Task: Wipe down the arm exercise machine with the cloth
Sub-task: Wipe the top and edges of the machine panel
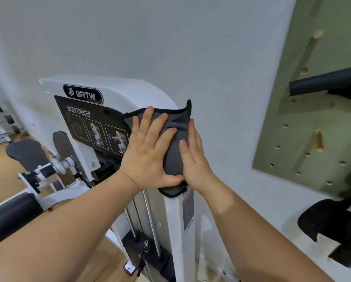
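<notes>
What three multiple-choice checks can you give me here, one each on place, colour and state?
1. Where is the cloth? A in a bucket; B against the machine at its upper edge, right of the instruction panel; C in a pocket.
2. What colour is the cloth? A grey with black edging; B red; C white.
3. How is the left hand? A a fist; B hanging idle; C flat, pressing the cloth.
Answers: B, it lies on the white housing beside the panel; A, grey fabric with dark trim shows; C, its fingers lie straight on the cloth.
</notes>
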